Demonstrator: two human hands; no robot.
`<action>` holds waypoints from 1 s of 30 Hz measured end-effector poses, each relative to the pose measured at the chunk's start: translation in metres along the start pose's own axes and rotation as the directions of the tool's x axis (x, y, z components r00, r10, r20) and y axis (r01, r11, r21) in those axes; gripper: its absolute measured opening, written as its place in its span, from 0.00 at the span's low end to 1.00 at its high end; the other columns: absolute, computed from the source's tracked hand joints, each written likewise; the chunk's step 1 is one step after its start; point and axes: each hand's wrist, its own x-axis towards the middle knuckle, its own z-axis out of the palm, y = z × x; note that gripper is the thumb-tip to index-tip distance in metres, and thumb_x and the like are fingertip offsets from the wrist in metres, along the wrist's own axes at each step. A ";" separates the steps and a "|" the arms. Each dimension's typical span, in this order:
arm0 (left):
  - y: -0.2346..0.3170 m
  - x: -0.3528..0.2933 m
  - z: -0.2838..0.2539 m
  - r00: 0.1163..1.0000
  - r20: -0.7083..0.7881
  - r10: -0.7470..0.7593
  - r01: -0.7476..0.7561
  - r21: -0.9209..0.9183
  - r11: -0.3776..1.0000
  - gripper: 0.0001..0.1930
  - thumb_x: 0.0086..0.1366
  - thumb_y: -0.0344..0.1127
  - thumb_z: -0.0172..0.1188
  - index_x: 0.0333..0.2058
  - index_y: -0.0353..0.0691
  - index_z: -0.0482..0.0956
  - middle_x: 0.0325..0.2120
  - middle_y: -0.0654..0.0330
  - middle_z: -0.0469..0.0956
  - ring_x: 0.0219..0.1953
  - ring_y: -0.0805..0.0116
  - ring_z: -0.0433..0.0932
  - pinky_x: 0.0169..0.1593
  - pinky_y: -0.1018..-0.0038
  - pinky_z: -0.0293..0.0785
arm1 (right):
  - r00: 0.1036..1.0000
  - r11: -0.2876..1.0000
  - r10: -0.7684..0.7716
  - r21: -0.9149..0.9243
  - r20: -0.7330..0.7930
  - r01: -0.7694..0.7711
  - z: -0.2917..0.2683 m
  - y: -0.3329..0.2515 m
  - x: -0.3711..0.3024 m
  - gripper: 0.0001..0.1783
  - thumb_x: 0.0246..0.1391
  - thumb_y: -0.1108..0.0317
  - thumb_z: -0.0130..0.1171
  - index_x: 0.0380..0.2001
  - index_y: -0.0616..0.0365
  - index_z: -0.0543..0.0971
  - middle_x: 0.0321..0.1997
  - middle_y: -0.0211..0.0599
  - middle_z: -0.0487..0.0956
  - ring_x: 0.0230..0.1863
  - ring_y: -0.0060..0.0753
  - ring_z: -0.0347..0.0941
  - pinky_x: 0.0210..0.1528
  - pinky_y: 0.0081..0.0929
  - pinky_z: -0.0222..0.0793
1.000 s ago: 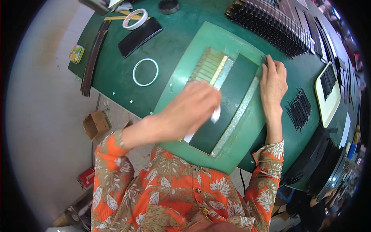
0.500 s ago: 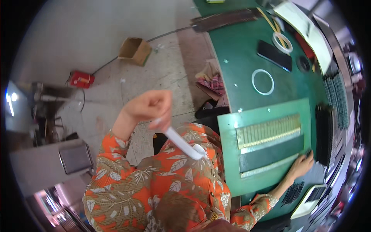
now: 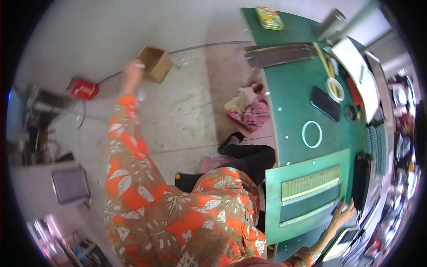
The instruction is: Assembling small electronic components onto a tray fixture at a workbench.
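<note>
My left hand [image 3: 132, 74] is stretched out far to the left, in front of an open cardboard box [image 3: 159, 66] on the floor. It is smeared by motion; a small white patch shows at its fingertips, and I cannot make out its grip. My right hand [image 3: 341, 217] rests at the right edge of a light green board [image 3: 272, 196], thumb and fingers apart, near a dark stack of comb-like strips [image 3: 362, 180]. On the board lie a row of yellowish narrow pieces [image 3: 311, 182] and a pale strip [image 3: 307, 219] below it.
The green table [image 3: 289, 133] carries a white tape ring [image 3: 312, 134], a black phone [image 3: 325, 103], a tape roll [image 3: 335, 89], a long dark brown piece [image 3: 280, 56] and a colourful packet [image 3: 269, 18]. A red box [image 3: 83, 89] and a checked cloth [image 3: 254, 115] lie on the floor side.
My left hand has swung up and left to the cardboard box; the long white strip hanging from it no longer shows. My right hand stays by the board's edge. The view has shifted.
</note>
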 end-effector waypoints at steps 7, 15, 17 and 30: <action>-0.010 0.107 -0.008 0.929 -0.312 0.199 -0.015 0.505 0.863 0.30 0.58 0.37 0.55 0.60 0.46 0.59 0.53 0.47 0.65 0.59 0.53 0.61 0.54 0.39 0.53 | 0.995 0.994 -0.044 0.108 0.086 0.034 -0.050 -0.053 -0.005 0.21 0.55 0.69 0.52 0.52 0.61 0.69 0.46 0.49 0.70 0.50 0.51 0.63 0.54 0.40 0.57; 0.293 0.021 -0.052 0.926 -0.033 0.375 -0.243 -0.813 0.530 0.20 0.62 0.42 0.55 0.47 0.35 0.69 0.30 0.53 0.79 0.34 0.60 0.79 0.40 0.69 0.73 | 0.988 0.987 -0.078 0.152 0.132 0.058 -0.066 -0.083 -0.015 0.20 0.55 0.70 0.51 0.52 0.61 0.69 0.46 0.44 0.72 0.51 0.44 0.65 0.55 0.36 0.58; 0.340 -0.008 -0.066 0.831 -0.058 0.553 -0.417 -0.722 0.552 0.21 0.57 0.45 0.61 0.44 0.37 0.73 0.35 0.52 0.77 0.41 0.60 0.75 0.45 0.66 0.70 | 0.983 0.986 -0.096 0.150 0.154 0.073 -0.075 -0.101 -0.013 0.20 0.55 0.71 0.51 0.52 0.60 0.69 0.46 0.44 0.72 0.50 0.43 0.65 0.54 0.36 0.58; 0.386 -0.041 -0.056 0.607 0.033 0.794 -0.761 -0.262 0.593 0.17 0.59 0.37 0.54 0.46 0.37 0.71 0.40 0.47 0.72 0.42 0.52 0.71 0.44 0.62 0.71 | 0.956 0.869 0.023 0.468 0.292 -0.164 -0.094 -0.126 -0.061 0.19 0.53 0.75 0.51 0.50 0.61 0.71 0.43 0.43 0.73 0.47 0.40 0.67 0.47 0.33 0.64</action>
